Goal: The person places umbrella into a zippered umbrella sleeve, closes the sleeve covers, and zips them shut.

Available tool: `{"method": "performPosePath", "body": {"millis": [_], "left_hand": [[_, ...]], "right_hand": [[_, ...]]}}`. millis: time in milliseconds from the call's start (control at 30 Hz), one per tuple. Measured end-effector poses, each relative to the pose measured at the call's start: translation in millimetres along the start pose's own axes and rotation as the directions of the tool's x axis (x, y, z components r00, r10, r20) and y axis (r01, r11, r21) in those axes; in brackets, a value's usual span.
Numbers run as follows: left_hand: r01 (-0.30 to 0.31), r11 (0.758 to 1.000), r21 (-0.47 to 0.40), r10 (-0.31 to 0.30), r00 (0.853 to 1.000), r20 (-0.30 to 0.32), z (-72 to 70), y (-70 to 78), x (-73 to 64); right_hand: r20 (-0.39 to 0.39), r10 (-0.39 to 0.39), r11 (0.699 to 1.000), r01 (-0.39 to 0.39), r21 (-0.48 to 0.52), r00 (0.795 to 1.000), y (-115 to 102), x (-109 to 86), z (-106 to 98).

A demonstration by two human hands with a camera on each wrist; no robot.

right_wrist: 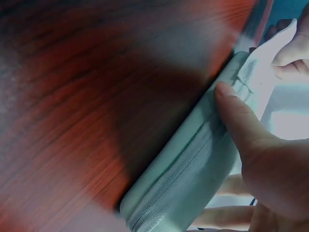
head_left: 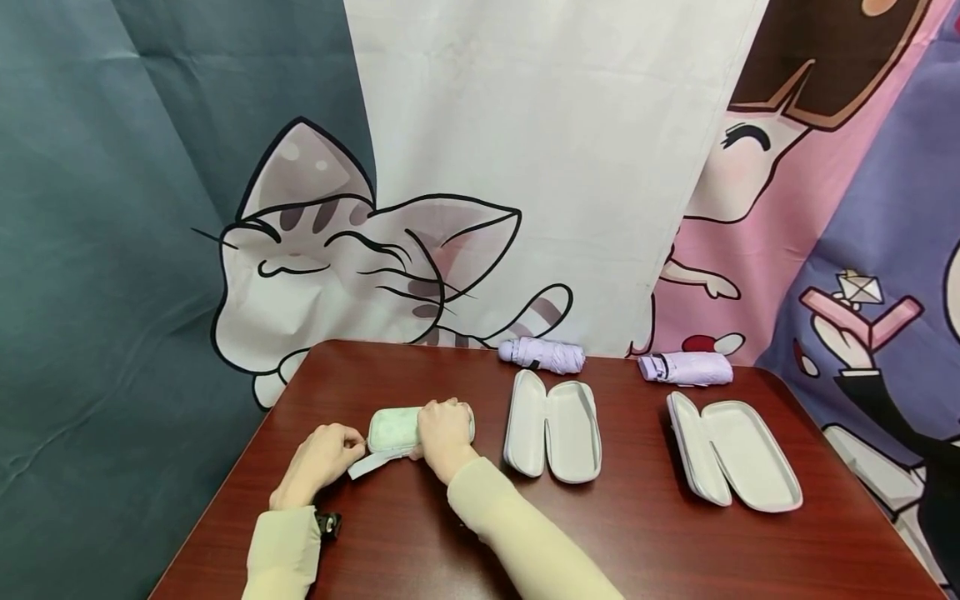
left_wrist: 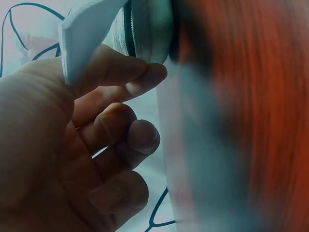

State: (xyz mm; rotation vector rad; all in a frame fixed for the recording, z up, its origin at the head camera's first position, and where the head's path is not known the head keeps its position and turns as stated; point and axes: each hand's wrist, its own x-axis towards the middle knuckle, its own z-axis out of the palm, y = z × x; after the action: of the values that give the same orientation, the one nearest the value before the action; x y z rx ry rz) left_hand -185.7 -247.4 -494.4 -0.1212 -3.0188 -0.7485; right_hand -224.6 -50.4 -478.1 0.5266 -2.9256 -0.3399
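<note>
A pale green zippered case [head_left: 393,429] lies closed on the table, with a pale wrist strap [head_left: 371,465] sticking out along its near side. My right hand [head_left: 446,433] grips the case's right part from above; in the right wrist view its thumb presses the near side of the case [right_wrist: 178,169] just above the zip seam. At the left end is my left hand [head_left: 322,458], thumb and forefinger pinched together at the zipper [left_wrist: 129,29]. Whatever lies between those fingertips is hidden. Its other fingers are curled loosely.
Two open, pale hard cases [head_left: 573,433] [head_left: 753,458] stand to the right on the brown table [head_left: 630,533]. Behind them lie two folded lilac umbrellas [head_left: 551,357] [head_left: 693,368]. A cartoon-printed curtain [head_left: 540,125] hangs past the far edge.
</note>
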Motion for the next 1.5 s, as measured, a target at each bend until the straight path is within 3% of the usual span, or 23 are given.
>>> {"method": "performPosePath", "body": {"millis": [100, 267, 500, 767, 1033, 1267, 1500], "left_hand": [[0.012, 1.000, -0.003, -0.012, 1.000, -0.002, 1.0, -0.3, 1.9], [0.024, 1.000, -0.012, -0.024, 1.000, -0.014, 3.5, 0.2, 4.2], [0.012, 0.998, -0.060, -0.013, 1.000, -0.021, 7.0, -2.9, 4.9], [-0.009, 0.998, -0.062, 0.006, 0.998, -0.056, 7.9, -3.4, 5.1], [-0.014, 0.999, -0.048, 0.012, 0.999, -0.050, 8.6, 1.4, 6.2], [0.004, 0.987, -0.161, 0.001, 1.000, 0.025, 6.7, 3.2, 4.5], [-0.018, 0.970, -0.244, 0.040, 0.995, 0.086, 5.5, 5.9, 1.7]], "right_hand": [[0.029, -0.025, 1.000, 0.024, 0.014, 0.999, 3.3, -2.2, -2.4], [0.103, -0.085, 0.982, 0.066, 0.178, 0.991, 14.3, -3.1, -6.3], [-0.007, -0.078, 0.954, 0.077, 0.291, 0.997, 22.8, -3.3, -6.5], [-0.017, -0.016, 0.954, 0.020, 0.299, 1.000, 19.9, -1.9, -3.4], [-0.024, 0.011, 0.943, -0.002, 0.334, 1.000, 18.0, -1.8, 1.1], [0.002, 0.058, 0.936, -0.055, 0.349, 0.998, 20.0, 2.3, 4.1], [0.012, 0.078, 0.873, -0.074, 0.483, 0.997, 23.7, 1.5, 11.0]]}}
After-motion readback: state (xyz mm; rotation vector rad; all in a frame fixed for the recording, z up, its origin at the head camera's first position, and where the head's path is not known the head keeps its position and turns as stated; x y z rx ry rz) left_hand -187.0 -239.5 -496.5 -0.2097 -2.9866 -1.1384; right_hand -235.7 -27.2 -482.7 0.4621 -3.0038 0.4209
